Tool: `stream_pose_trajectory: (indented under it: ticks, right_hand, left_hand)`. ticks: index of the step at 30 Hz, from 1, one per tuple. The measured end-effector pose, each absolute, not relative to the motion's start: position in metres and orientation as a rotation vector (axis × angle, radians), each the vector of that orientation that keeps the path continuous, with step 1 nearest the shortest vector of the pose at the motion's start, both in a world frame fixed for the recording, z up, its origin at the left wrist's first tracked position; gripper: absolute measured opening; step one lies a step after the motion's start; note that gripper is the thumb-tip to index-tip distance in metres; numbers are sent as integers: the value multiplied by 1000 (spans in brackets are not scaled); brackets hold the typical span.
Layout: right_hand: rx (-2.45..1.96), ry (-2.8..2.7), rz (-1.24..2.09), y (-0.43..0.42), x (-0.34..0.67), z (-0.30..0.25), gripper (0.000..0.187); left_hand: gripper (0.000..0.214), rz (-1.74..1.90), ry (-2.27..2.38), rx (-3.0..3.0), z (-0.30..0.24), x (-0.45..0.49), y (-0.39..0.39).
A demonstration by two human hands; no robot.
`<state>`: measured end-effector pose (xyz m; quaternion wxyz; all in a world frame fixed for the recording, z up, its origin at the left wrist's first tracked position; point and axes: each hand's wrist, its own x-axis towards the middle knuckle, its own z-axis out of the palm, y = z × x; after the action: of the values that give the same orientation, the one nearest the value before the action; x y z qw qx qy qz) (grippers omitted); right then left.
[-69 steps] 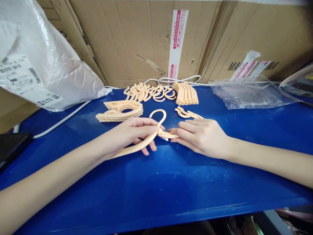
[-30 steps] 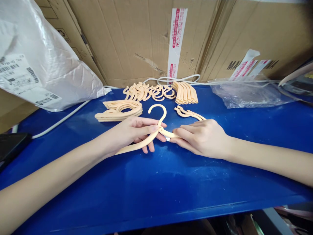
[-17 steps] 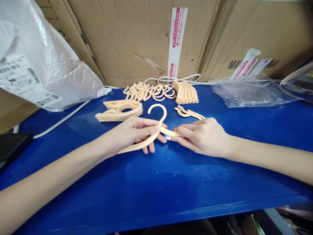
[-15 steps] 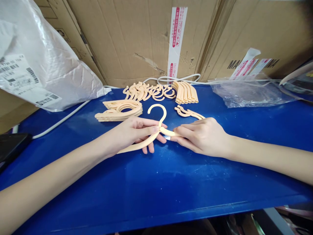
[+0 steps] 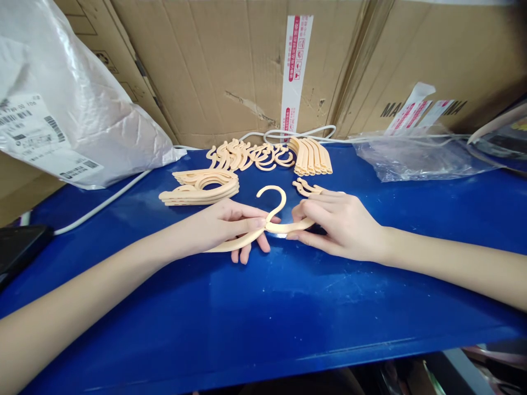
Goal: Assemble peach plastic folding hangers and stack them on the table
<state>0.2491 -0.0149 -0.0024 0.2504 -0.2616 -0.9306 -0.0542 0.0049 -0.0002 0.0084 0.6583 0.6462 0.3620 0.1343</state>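
A cream plastic clothes hanger (image 5: 280, 204), its hook pointing up and away from me, spans both hands above the blue table (image 5: 263, 318). My left hand (image 5: 236, 225) is closed on it, thumb and fingers pinching near the joint below the hook. One hanger arm runs leftward under that hand. On the other side, my right hand (image 5: 335, 222) grips the right arm of the hanger between thumb and fingers. Just behind the right hand lie loose curved hanger parts (image 5: 304, 186), partly covered by it. Behind my left hand is a stack of hangers (image 5: 200, 192).
Farther back lie a row of small hook parts (image 5: 234, 154) and a fan of hanger arm pieces (image 5: 310, 156). A white plastic parcel (image 5: 82, 109) leans at left, near a dark device (image 5: 24, 247). Cardboard boxes (image 5: 230, 66), a white cable (image 5: 107, 206) and a clear bag (image 5: 420, 156) border the table.
The hanger's hook has tilted rightward and dropped slightly. Its right arm now shows more between my hands, and the fingers of my right hand have shifted on it.
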Motion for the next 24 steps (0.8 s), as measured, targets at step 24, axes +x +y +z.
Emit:
stream_pose_trajectory:
  ticks: [24]
  right_hand:
    - [-771,-2492,-323,-13,247,-1,30]
  left_hand:
    - [29,189,874,1577,18,6,-5]
